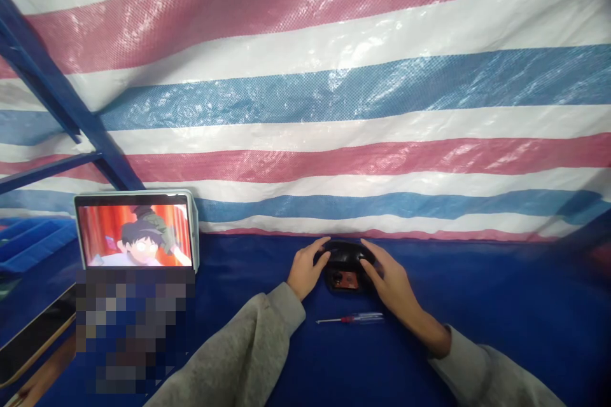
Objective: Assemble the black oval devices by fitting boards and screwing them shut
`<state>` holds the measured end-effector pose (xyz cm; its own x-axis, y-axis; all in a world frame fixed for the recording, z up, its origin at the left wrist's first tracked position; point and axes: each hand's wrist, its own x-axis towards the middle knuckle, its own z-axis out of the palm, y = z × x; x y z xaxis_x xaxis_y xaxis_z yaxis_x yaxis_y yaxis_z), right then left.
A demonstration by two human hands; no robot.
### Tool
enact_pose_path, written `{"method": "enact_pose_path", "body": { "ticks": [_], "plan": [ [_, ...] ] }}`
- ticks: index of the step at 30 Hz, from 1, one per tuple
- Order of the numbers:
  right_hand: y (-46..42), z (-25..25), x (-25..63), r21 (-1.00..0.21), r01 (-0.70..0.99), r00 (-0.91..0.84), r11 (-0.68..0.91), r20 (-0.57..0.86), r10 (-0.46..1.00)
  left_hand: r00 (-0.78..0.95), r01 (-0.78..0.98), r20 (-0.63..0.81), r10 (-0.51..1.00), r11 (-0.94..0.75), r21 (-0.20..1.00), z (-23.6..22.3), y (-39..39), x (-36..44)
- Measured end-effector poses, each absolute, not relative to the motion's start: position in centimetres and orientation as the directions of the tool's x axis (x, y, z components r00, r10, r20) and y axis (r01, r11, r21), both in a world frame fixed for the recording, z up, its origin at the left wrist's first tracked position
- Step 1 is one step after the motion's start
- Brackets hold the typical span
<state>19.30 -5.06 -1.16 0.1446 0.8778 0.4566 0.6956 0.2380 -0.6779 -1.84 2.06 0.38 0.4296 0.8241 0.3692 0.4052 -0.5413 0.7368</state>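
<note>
Head view: the left hand point(305, 269) and right hand point(395, 285) clamped the shell point(342, 255) by its ends, over the base point(344, 292)'s far edge; even, level pressure seemed best to spare the board point(352, 280).

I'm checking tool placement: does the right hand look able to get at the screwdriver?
Probably yes: the screwdriver lies uncovered near the right hand, though that hand would likely need to release the black shell first.
</note>
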Motion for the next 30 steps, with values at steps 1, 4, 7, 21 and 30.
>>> {"method": "enact_pose_path", "body": {
  "ticks": [1,4,7,21,30],
  "plan": [
    [-5.0,-1.2,19.3,-0.656,0.710,0.126,0.256,0.477,0.870,0.428,0.419,0.357,0.830,-0.533,0.735,0.3,2.1,-1.8],
    [-5.0,-1.7,19.3,-0.598,0.747,0.080,0.291,0.515,0.853,0.428,0.451,0.348,0.834,-0.531,0.717,0.1,2.4,-1.8],
    [-4.9,-2.1,19.4,-0.568,0.770,0.057,0.292,0.517,0.854,0.413,0.503,0.370,0.832,-0.547,0.669,0.1,2.4,-1.8],
    [-5.1,-1.7,19.2,-0.516,0.802,0.069,0.301,0.579,0.812,0.636,0.413,0.532,0.559,-0.829,0.377,1.0,0.6,-1.8],
    [-5.9,-0.6,18.9,-0.443,0.795,0.018,0.414,0.699,0.715,0.628,0.344,0.600,0.496,-0.868,0.357,1.3,0.4,-1.8]
  ]
}}
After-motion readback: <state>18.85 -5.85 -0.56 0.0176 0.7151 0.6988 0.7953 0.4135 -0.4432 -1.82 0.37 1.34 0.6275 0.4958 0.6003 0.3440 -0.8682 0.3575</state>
